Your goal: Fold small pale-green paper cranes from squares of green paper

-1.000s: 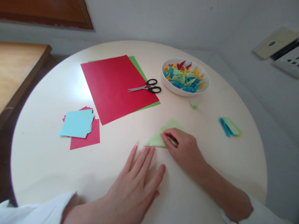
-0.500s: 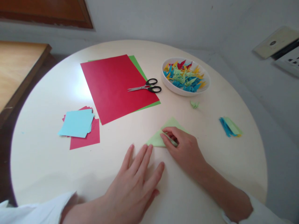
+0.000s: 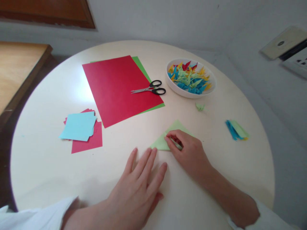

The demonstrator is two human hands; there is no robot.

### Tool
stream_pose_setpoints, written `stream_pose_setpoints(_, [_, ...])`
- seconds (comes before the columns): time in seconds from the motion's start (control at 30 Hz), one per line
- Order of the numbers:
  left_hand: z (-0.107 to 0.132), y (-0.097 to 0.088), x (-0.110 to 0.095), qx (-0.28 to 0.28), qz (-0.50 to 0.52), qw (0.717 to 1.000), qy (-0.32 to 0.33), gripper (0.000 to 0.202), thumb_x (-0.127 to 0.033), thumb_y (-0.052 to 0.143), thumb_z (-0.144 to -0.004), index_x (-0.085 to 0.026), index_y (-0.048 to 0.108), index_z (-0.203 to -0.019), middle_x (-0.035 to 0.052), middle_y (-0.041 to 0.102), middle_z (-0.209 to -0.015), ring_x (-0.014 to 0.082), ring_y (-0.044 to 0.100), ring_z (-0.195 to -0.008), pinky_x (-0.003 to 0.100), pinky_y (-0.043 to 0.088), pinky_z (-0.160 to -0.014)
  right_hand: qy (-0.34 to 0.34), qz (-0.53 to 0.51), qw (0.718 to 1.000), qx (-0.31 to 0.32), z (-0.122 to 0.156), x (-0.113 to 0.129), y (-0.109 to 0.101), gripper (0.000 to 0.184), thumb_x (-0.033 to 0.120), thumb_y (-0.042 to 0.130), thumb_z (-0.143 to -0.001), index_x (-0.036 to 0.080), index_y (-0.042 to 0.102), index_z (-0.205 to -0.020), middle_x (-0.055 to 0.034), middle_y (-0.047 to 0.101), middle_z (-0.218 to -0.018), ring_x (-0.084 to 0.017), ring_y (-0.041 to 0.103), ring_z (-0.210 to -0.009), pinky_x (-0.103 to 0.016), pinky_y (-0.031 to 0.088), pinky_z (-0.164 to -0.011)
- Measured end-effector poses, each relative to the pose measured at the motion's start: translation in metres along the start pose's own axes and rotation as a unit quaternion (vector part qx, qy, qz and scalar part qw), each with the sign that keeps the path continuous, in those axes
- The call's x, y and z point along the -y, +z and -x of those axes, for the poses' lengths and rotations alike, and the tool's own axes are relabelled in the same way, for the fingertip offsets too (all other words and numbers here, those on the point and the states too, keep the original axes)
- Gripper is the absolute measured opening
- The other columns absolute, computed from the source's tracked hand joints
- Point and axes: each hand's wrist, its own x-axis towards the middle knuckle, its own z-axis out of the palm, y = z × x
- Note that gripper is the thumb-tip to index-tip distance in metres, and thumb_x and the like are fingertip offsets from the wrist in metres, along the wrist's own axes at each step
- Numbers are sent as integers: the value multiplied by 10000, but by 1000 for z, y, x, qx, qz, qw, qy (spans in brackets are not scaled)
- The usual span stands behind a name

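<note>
A light green paper folded into a triangle (image 3: 165, 140) lies on the round cream table (image 3: 48, 166) in front of me. My right hand (image 3: 187, 153) rests on it, fingers curled and pinching its edge near the middle. My left hand (image 3: 139, 185) lies flat on the bare table just to the left of the triangle, fingers stretched out and apart, holding nothing.
A large red sheet (image 3: 120, 86) over a green sheet (image 3: 140, 68) lies at the back, with black-handled scissors (image 3: 150, 90) on it. A white bowl (image 3: 206, 92) holds several coloured folded pieces. Blue and red paper squares (image 3: 80, 129) lie left; a small stack (image 3: 236, 130) lies right.
My left hand has slid slightly back towards me, away from the triangle. The right hand's fingers have shifted a little on the paper's edge.
</note>
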Motion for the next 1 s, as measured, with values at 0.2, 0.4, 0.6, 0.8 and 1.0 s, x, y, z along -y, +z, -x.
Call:
stream_pose_setpoints(0.2, [1,-1,1,1,-4,1000,-5,465,-415,331,-911,-152,455,-1273,151,533,-1295,311,427,-1233,495,167,-1003,0,-2,1000,0,0,-1,1,113,147,510,-819,181,569,-728,0,635,-636,-111,560,-543,-207,419,-548])
stream_pose_setpoints(0.4, [-1,1,1,0,-8,1000,-5,467,-413,326,-912,-149,452,-1276,158,523,-1305,311,426,-1236,501,163,-1005,2,2,1000,0,0,-2,2,99,147,519,-812,179,573,-735,0,641,-645,-113,562,-548,-210,419,-548])
stream_pose_setpoints(0.6, [1,0,0,5,-1,1000,-6,472,-416,328,-910,-160,443,-1289,160,518,-1308,311,405,-1252,503,179,-1005,6,-1,1000,7,0,-2,2,110,153,509,-819,180,577,-737,-6,647,-654,-119,572,-560,-214,423,-553])
stream_pose_setpoints(0.8, [1,0,0,9,4,1000,-5,472,-422,339,-905,-179,444,-1296,163,522,-1299,315,415,-1238,511,197,-999,9,-5,1000,5,0,-1,2,102,152,513,-817,181,583,-748,-9,654,-663,-121,578,-567,-214,429,-562])
stream_pose_setpoints(1.0, [-1,-2,1,14,3,1000,-4,442,-401,330,-913,-208,446,-1293,152,527,-1293,316,444,-1210,510,224,-981,11,-5,1000,9,0,-2,1,100,148,514,-816,176,591,-758,-13,662,-676,-124,585,-578,-216,433,-567])
